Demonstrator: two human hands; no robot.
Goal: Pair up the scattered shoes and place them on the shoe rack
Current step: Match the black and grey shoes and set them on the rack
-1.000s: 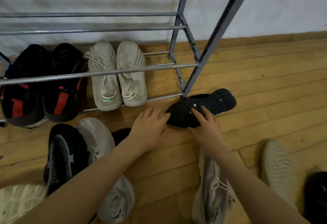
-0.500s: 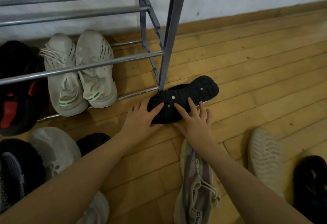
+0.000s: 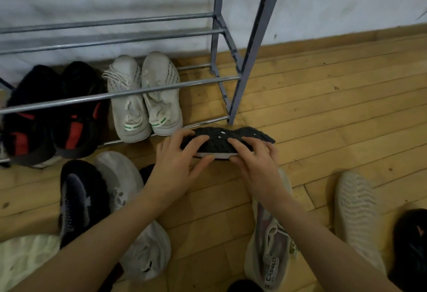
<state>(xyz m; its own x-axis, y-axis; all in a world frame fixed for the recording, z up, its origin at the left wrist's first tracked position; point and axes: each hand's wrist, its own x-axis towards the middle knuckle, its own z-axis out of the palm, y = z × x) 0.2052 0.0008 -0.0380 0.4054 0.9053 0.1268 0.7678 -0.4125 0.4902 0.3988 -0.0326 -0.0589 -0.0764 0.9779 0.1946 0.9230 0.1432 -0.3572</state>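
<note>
A black shoe (image 3: 221, 138) with a dark knobbly sole is tipped up on its side on the wooden floor, just in front of the grey metal shoe rack (image 3: 249, 60). My left hand (image 3: 178, 164) grips its left end, fingers over the sole and thumb under the white edge. My right hand (image 3: 254, 162) grips its right half the same way. On the rack's bottom bars stand a white pair with green heel stripes (image 3: 143, 97) and a black pair with red patches (image 3: 50, 111).
Loose shoes lie on the floor: a black-and-grey knit shoe (image 3: 78, 199) and a white shoe (image 3: 129, 201) at left, a beige-and-purple shoe (image 3: 268, 250) under my right arm, a pale sole-up shoe (image 3: 355, 215) and a black shoe (image 3: 411, 245) at right.
Both hands went from resting on the flat, sole-up black shoe to gripping it. The shoe has been tilted up onto its edge and pulled slightly toward me.
</note>
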